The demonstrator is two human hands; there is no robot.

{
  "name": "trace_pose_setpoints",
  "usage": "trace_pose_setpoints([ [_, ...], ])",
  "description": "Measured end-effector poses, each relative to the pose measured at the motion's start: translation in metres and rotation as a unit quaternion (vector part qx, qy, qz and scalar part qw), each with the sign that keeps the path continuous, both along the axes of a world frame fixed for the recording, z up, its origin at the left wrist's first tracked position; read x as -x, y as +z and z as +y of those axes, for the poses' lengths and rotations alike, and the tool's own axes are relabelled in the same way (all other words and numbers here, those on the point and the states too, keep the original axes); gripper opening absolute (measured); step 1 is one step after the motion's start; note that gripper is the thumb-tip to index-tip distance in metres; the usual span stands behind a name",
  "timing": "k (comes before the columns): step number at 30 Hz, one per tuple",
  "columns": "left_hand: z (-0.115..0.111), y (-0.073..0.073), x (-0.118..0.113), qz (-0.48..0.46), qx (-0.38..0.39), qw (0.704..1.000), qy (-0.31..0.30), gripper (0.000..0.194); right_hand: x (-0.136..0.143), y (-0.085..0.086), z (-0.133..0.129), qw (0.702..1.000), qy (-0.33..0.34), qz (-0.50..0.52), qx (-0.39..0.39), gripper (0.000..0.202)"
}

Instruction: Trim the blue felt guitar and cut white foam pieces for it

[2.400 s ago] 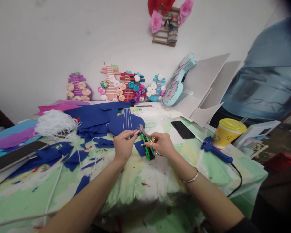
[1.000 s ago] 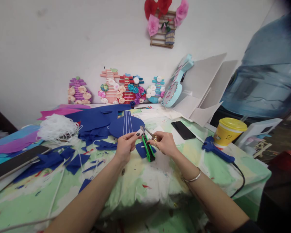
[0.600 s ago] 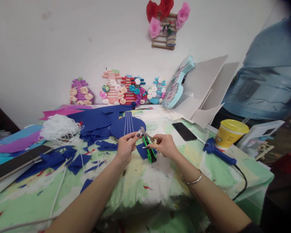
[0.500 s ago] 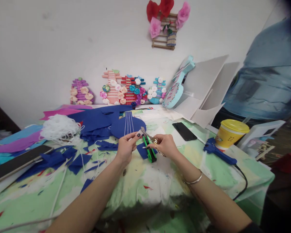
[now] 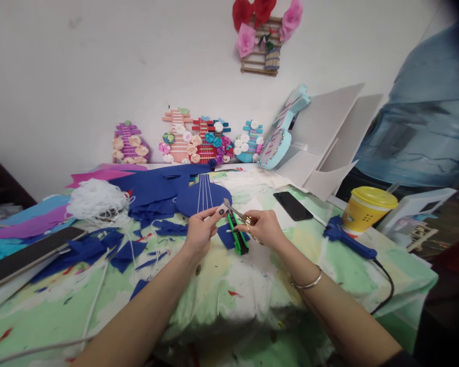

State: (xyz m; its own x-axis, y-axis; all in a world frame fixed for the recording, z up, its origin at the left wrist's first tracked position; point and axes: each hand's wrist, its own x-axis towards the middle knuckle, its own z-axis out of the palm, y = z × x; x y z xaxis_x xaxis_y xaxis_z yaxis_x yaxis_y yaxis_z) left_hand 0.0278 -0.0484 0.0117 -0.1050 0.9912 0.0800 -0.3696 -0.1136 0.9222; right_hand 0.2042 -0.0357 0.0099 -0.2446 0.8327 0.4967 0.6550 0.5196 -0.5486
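Pinching left hand (image 5: 201, 230): closed between thumb and forefinger on a small pale piece (image 5: 221, 209).
Right hand (image 5: 265, 226): curled in the handles of scissors (image 5: 245, 218), blades just beside that piece.
Green-and-black tool (image 5: 240, 243): lying beneath the scissors.
Blue stringed body (image 5: 187, 198): lying just beyond the left hand.

Right hand (image 5: 266, 227) holds scissors (image 5: 237, 212) (gold-handled), left hand (image 5: 199, 232) a white piece (image 5: 224, 207).

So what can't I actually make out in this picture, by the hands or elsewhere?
All in the head view:
Small white piece: mostly covered by the left hand; too small to identify or to tell whether the scissors touch it.
Scissors' handles: partly hidden by the right hand.
Blue guitar-shaped piece: near edge partly hidden by the left hand.
Large water jug: cut off by the right edge.
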Motion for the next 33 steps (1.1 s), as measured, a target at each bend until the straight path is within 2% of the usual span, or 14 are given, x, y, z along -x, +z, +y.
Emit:
trace_pose_setpoints([
  [7,0.001,-0.002,0.000,-0.012,-0.003,1.000,-0.006,0.037,0.001,0.002,-0.001,1.000,0.009,0.009,-0.007,0.051],
  [10,0.001,-0.001,0.000,-0.020,-0.004,1.000,-0.010,0.035,0.003,-0.002,0.003,0.998,0.011,0.052,0.025,0.050],
  [13,0.001,0.000,0.000,-0.022,-0.011,1.000,-0.013,0.035,0.003,-0.006,0.007,0.991,-0.021,0.117,0.067,0.047],
  [18,0.000,0.001,0.001,0.020,-0.014,1.000,-0.019,0.032,0.001,-0.004,0.010,0.979,-0.054,0.188,0.064,0.041],
  [20,-0.002,0.001,0.000,0.049,-0.016,0.998,-0.032,0.033,0.003,-0.002,0.008,0.971,-0.035,0.224,0.071,0.039],
  [23,-0.005,0.001,-0.003,0.089,-0.009,0.994,-0.063,0.035,0.006,0.002,0.003,0.952,0.033,0.278,0.125,0.041],
  [27,-0.006,0.000,-0.006,0.119,0.007,0.987,-0.110,0.035,0.011,0.004,-0.003,0.930,0.110,0.297,0.188,0.036],
  [30,-0.005,-0.002,-0.006,0.083,0.017,0.986,-0.147,0.030,0.012,0.003,-0.004,0.925,0.132,0.298,0.195,0.029],
  [33,-0.004,-0.002,-0.004,0.027,0.030,0.982,-0.183,0.022,0.010,0.000,-0.001,0.930,0.113,0.295,0.187,0.025],
])
